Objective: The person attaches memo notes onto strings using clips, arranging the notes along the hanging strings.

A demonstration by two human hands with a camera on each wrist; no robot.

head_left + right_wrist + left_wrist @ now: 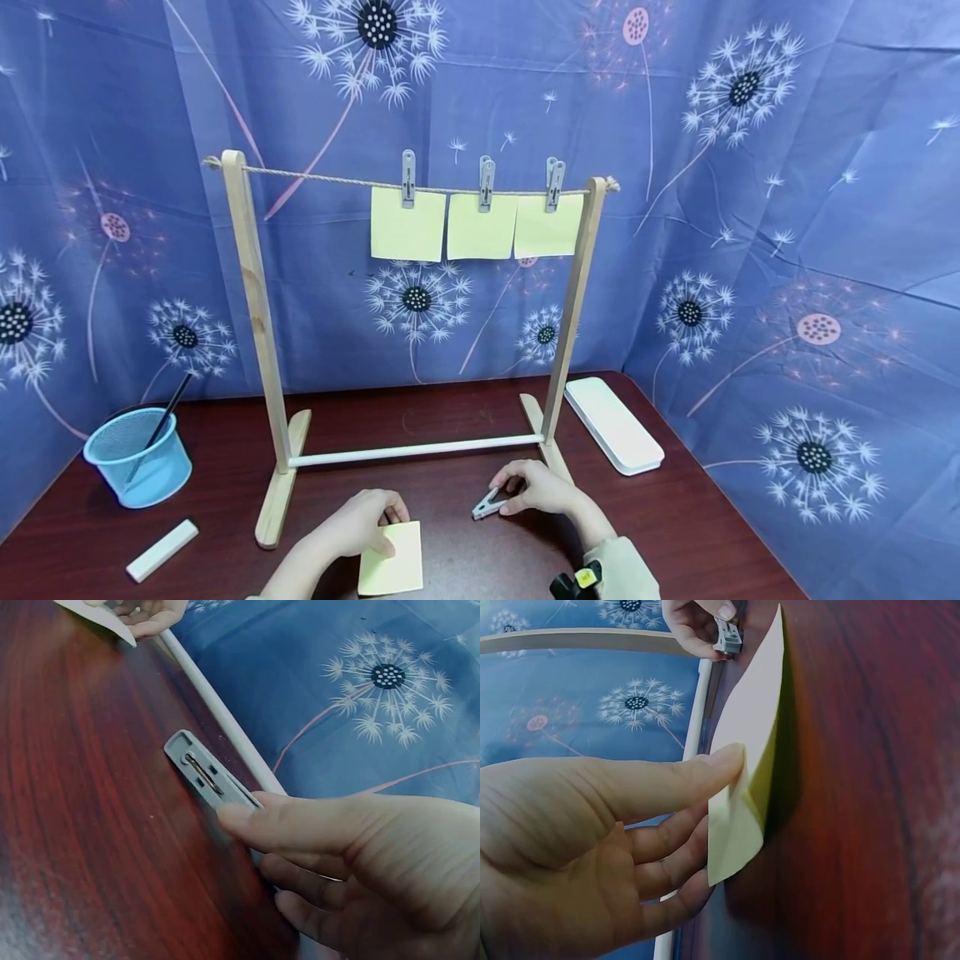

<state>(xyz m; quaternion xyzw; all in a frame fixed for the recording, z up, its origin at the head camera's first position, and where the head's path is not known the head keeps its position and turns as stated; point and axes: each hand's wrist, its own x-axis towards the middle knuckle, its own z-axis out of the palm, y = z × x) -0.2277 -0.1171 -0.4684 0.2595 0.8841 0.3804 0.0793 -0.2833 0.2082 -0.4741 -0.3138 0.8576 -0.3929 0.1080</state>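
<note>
My left hand [365,527] pinches a square yellow paper note [397,562] between thumb and fingers, low over the table's front. In the left wrist view the note [742,742] bends lengthwise under the thumb. To the right, my right hand [542,489] holds a grey clothespin [487,505] by its handle end, its tip pointing toward the left hand. The right wrist view shows the clothespin [199,769] with its metal spring, the thumb on top. Behind both hands, three yellow notes [407,225] hang from a rope [322,177], fastened by grey clothespins [408,179].
A wooden stand with two posts [258,308] carries the rope, and a white bar [416,451] joins its feet. At left are a blue mesh cup [150,467] with a black stick and a white block [162,550]. A white case [613,425] lies at right on the dark table [697,517].
</note>
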